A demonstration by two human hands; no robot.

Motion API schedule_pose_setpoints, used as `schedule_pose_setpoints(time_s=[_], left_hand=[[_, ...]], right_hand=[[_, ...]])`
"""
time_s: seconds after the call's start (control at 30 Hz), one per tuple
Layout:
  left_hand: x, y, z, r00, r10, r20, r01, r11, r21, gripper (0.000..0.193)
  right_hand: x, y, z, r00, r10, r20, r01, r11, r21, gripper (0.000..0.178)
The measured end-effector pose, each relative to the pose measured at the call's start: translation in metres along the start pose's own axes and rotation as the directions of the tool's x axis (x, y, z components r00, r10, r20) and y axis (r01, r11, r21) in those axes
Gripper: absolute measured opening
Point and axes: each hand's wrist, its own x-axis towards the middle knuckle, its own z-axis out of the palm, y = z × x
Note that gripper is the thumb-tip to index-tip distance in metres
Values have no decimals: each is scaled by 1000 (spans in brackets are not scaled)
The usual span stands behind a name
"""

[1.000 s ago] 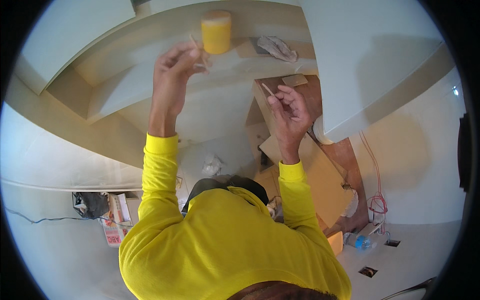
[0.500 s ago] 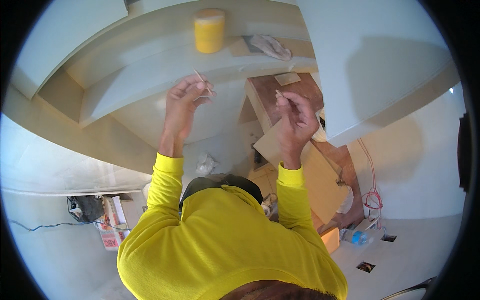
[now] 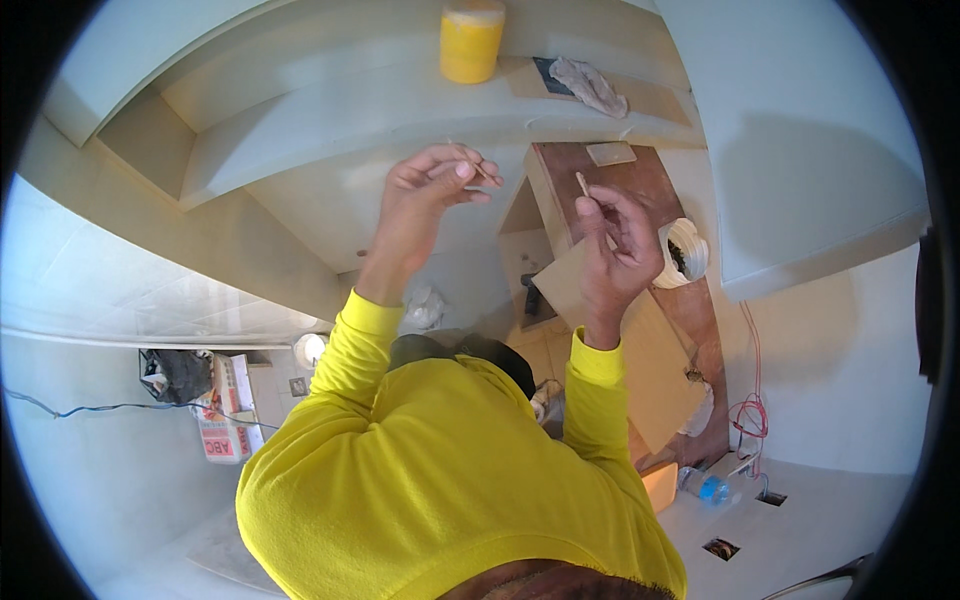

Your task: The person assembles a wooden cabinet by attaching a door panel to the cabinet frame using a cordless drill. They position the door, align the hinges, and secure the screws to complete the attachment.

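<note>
My left hand [image 3: 418, 205] is raised below the shelf, its thumb and fingers pinched around a thin, light wooden stick [image 3: 462, 154]. To its right, at a similar height, my right hand [image 3: 622, 245] pinches a short, light stick-like piece [image 3: 582, 184] between thumb and forefinger. A gap separates the two hands, and the pieces do not touch. Behind the right hand stands a reddish-brown wooden cabinet top [image 3: 655, 180] with a small flat tan block [image 3: 611, 153] on it. Beside that hand is a white tub [image 3: 698, 255] with dark contents.
A yellow tub [image 3: 471, 45] and a crumpled cloth [image 3: 590, 88] rest on the curved shelf [image 3: 330, 140]. A pale cabinet [image 3: 810, 150] juts in at right. Below are a tan board [image 3: 655, 370], a plastic bottle [image 3: 704, 486], red wire [image 3: 750, 415] and wall cut-outs.
The view has shifted, so the shelf and its tub sit further right and higher. Both hands keep their pinches. The white tub beside my right hand now shows more fully.
</note>
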Motion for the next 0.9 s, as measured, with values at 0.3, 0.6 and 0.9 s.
schedule_pose_setpoints(time_s=[0.3, 0.6, 0.9], left_hand=[[-19, -1, -6, 998, -41, 42, 43, 997, -61, 19], [-36, -4, -17, 998, -47, -49, 41, 991, -129, 16], [-61, -37, -20, 977, -196, -82, 189, 978, -89, 15]], right_hand=[[45, -23, 5, 930, -38, -365, 88, 989, 119, 12], [78, -31, 39, 858, -213, -467, 368, 890, 271, 29], [82, -41, 75, 946, -217, -241, 297, 878, 374, 20]])
